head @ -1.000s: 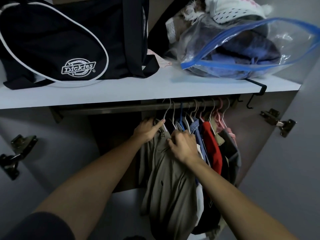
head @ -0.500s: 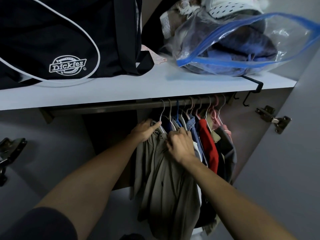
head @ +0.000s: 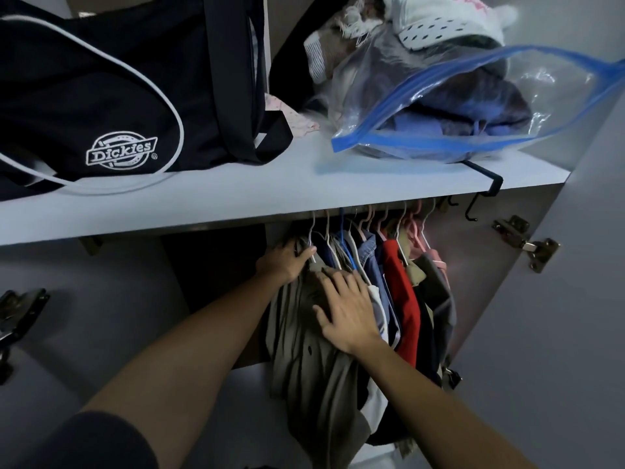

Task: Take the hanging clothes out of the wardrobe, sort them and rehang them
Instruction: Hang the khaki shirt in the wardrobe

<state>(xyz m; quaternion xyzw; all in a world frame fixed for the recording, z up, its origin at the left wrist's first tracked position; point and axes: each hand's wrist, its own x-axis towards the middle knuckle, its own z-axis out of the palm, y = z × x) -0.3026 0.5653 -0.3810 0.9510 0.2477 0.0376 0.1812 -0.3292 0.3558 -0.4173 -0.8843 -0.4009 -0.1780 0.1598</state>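
Several garments hang on hangers under the wardrobe shelf, among them a khaki shirt at the left, blue ones, and a red one. My left hand grips the khaki shirt at its hanger's shoulder, thumb on the near side. My right hand lies flat with spread fingers on the front of the khaki shirt. The rail itself is hidden behind the shelf edge.
On the shelf sit a black Dickies bag at left and a clear zip bag of clothes at right. A black hook hangs off the shelf edge. Door hinges stick out on the right door, others at left.
My right hand has uncurled from the hanger tops and now lies flat on the khaki shirt. The view has dipped, so the shelf hides the rail.
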